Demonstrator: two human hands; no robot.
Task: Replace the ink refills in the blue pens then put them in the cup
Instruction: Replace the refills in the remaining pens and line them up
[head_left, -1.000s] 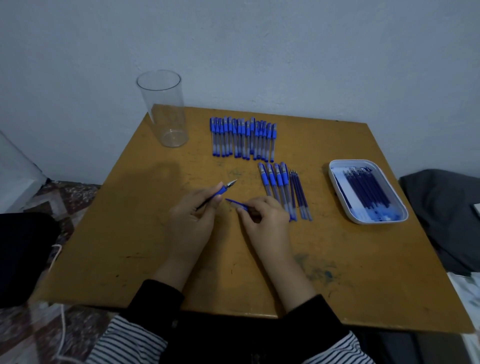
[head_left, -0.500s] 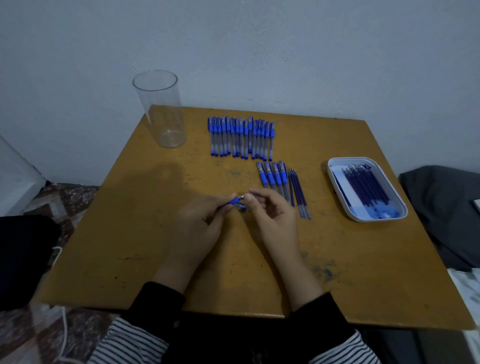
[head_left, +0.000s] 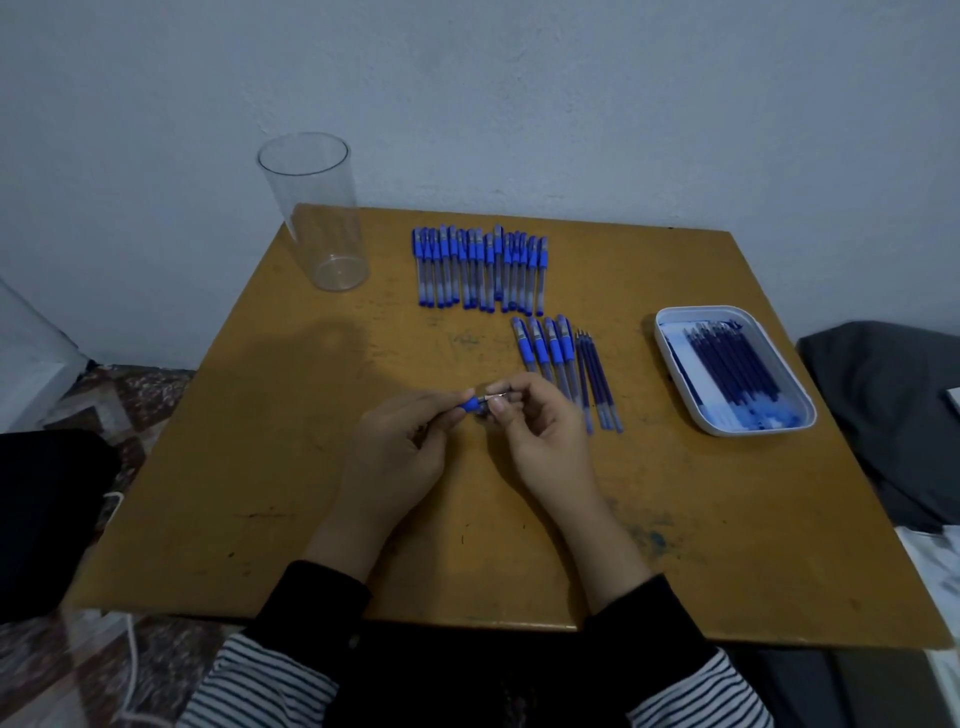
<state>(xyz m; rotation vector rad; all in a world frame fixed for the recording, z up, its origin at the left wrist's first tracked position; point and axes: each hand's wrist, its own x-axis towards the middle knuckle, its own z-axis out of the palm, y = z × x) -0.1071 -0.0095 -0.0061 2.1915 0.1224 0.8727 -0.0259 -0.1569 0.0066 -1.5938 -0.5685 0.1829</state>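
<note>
head: right hand (head_left: 540, 436) now at pen (head_left: 474, 404)

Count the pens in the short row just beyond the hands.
4 pens, side by side between the long row and the right hand, which covers some near ends.

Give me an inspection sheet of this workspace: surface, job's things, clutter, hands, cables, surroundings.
Surface: table, scuffed yellow-brown top.
Job's things: clear cup upright at the far left corner, no pens in it; pen row at far middle; four pens nearer, loose refills beside them; white tray of refills at right.
Clutter: nothing seen.
Hands: left hand grips a pen by its blue end; right hand pinches its tip.
Cables: white cable on the floor, near left.
Surroundings: pale wall behind; dark cloth at right; patterned floor.
</note>
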